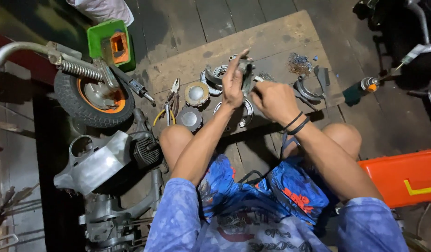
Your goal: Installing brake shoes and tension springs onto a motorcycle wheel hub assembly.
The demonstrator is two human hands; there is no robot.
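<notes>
Grey metal engine part (247,74), held upright above wooden board.

A wooden board (271,42) lies on the floor before the person's knees, carrying round covers (196,93), pliers (174,88) to their left and a curved part (306,91) to the right. A wheel (91,100) stands left of the board, a toolbox (407,177) at the right.
</notes>
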